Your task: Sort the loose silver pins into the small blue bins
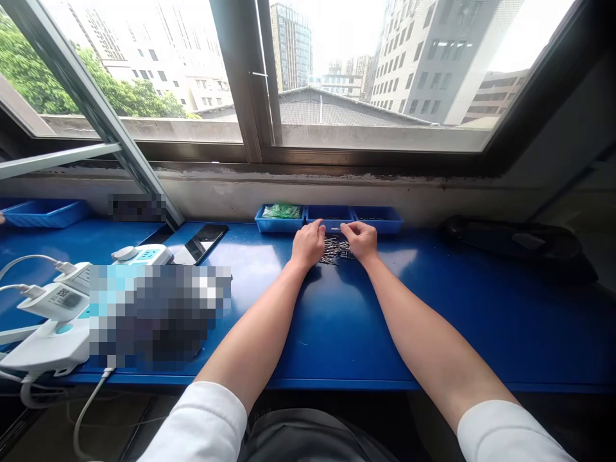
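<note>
A pile of small, slim metal pieces (337, 251), like pins or screws, lies on the blue table between my hands. My right hand (363, 240) is closed in a pinch at the pile's right side. From its fingertips a small pale, slim piece (335, 229) points left. My left hand (308, 245) is at the pile's left edge, its fingers drawn together; what they hold, if anything, is too small to make out. Just behind the hands stand a blue bin with green and clear packets (282, 211), a middle blue bin (330, 209) and a right blue bin (377, 224) with dark bits inside.
On the left lie a phone (205, 244), a white power strip (52, 346) with plugs and cables, and a blurred-out object (158, 314). A blue tray (48, 215) sits at the far left, by a metal frame (139, 167). A dark case (520, 244) lies right.
</note>
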